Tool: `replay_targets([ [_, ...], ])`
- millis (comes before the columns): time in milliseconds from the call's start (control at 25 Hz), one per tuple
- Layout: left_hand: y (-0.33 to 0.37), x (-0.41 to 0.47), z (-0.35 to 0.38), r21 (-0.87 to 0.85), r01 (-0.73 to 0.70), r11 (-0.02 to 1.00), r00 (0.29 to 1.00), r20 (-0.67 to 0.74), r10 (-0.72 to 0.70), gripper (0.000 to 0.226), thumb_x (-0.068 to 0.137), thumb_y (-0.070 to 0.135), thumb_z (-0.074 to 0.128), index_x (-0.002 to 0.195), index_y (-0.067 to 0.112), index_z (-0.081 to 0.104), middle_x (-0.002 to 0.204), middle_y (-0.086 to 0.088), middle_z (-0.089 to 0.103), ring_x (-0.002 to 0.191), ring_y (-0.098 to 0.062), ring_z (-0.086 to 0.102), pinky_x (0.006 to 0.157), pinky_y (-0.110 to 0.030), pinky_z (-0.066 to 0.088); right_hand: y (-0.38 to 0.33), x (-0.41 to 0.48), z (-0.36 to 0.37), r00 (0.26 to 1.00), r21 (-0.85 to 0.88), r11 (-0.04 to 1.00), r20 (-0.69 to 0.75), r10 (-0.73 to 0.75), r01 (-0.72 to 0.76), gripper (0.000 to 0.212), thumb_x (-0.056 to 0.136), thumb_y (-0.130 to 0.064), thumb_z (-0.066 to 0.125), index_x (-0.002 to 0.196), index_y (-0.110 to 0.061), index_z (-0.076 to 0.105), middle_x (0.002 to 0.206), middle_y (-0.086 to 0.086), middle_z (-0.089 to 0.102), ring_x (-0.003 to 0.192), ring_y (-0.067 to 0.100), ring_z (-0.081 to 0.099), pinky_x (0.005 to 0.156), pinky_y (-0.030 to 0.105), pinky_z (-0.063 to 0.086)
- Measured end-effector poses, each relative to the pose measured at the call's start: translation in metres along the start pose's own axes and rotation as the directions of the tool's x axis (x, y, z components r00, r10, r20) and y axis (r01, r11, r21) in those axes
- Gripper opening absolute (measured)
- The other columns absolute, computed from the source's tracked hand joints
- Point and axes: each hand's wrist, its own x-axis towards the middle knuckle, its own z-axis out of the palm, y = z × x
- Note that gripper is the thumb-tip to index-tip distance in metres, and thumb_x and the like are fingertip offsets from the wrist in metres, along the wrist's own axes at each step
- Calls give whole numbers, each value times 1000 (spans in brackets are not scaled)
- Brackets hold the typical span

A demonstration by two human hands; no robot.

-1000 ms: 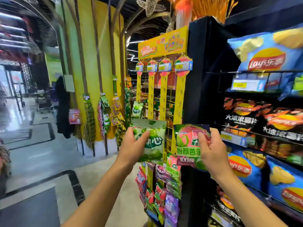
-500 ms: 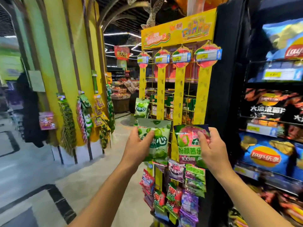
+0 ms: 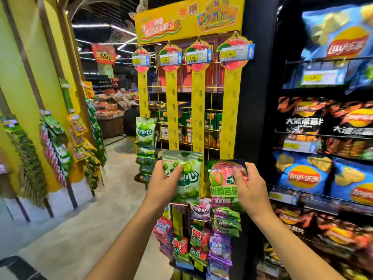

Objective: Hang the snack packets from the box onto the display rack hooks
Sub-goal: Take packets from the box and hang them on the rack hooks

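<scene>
My left hand (image 3: 165, 183) grips a pale green snack packet (image 3: 187, 178) with green fruit on it. My right hand (image 3: 251, 187) holds a pink-and-green packet (image 3: 221, 182) by its right side. Both packets are raised side by side in front of the yellow display rack (image 3: 198, 110). The rack has several yellow hanging strips with hooks, bare in their upper halves. Green packets (image 3: 145, 131) hang on the leftmost strip. Mixed packets (image 3: 220, 239) hang low on the rack, below my hands. No box is in view.
Shelves of blue and black crisp bags (image 3: 327, 122) fill the right side, next to a black panel (image 3: 258, 98). A yellow curved wall (image 3: 30, 87) on the left carries hanging snack strips (image 3: 54, 150). Grey floor (image 3: 90, 219) lies between. A person (image 3: 131, 123) stands far back.
The view has moved closer to the rack and tilted up, so the rack fills more of the frame. Both hands still hold their packets at about the same height.
</scene>
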Motion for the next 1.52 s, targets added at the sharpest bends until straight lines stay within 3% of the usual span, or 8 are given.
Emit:
replay_targets([
  [120, -8, 21, 11, 35, 23, 999, 1000, 10, -24, 81, 73, 79, 68, 133, 27, 52, 131, -3, 68, 118, -24, 69, 96, -58, 58, 20, 11, 7, 999, 7, 1000, -18, 29, -29, 18, 104, -21, 51, 86, -25, 51, 63, -12, 54, 51, 4, 41, 47, 18, 31],
  [360, -21, 60, 26, 117, 31, 993, 999, 29, -35, 38, 88, 60, 67, 107, 28, 56, 113, -13, 69, 104, -35, 71, 88, -64, 59, 64, 30, 26, 991, 5, 991, -19, 132, -132, 14, 104, -26, 52, 91, -25, 55, 71, 7, 58, 55, 6, 44, 50, 24, 34],
  [680, -38, 96, 33, 136, 27, 990, 995, 93, -39, 55, 88, 64, 64, 116, 17, 52, 123, -25, 63, 97, -35, 69, 86, -63, 57, 100, 33, 34, 973, -7, 973, -27, 229, -229, 13, 104, -26, 52, 94, -24, 60, 74, 1, 64, 58, 7, 55, 50, 25, 40],
  [840, -41, 110, 30, 152, 5, 988, 988, 151, -28, 69, 72, 76, 60, 115, 22, 54, 123, -29, 63, 94, -38, 70, 83, -63, 58, 102, 37, 39, 949, -29, 955, -128, 288, -294, 19, 104, -26, 53, 85, -22, 56, 67, -4, 57, 53, 0, 49, 49, 20, 37],
  [1040, -50, 126, 25, 158, -15, 987, 984, 176, -13, 49, 96, 53, 64, 118, 11, 53, 125, -29, 62, 87, -22, 60, 84, -59, 58, 103, 44, 45, 910, -107, 916, -205, 359, -386, 30, 104, -26, 52, 75, -19, 44, 66, -5, 41, 51, 2, 36, 53, 28, 30],
  [1200, -58, 132, 19, 174, -29, 984, 982, 189, -5, 57, 89, 64, 63, 114, 14, 54, 123, -29, 61, 90, -23, 58, 86, -60, 57, 111, 36, 51, 883, -139, 883, -222, 413, -448, 31, 103, -28, 51, 77, -14, 44, 68, 0, 40, 58, 11, 34, 55, 33, 28],
  [1400, -62, 134, 16, 201, -23, 979, 978, 207, -19, 40, 100, 49, 61, 111, 11, 52, 93, -12, 49, 73, -19, 45, 60, -31, 44, 114, 31, 54, 871, -140, 872, -238, 430, -469, 28, 104, -27, 49, 79, -16, 43, 69, 0, 39, 58, 11, 33, 54, 32, 27],
  [1520, -64, 136, 16, 203, -34, 978, 978, 209, -10, 37, 101, 47, 61, 108, 12, 52, 92, -18, 50, 74, -17, 44, 63, -30, 41, 115, 30, 55, 872, -144, 871, -231, 432, -470, 15, 104, -29, 48, 92, -21, 51, 68, -1, 49, 53, 8, 39, 50, 28, 31],
])
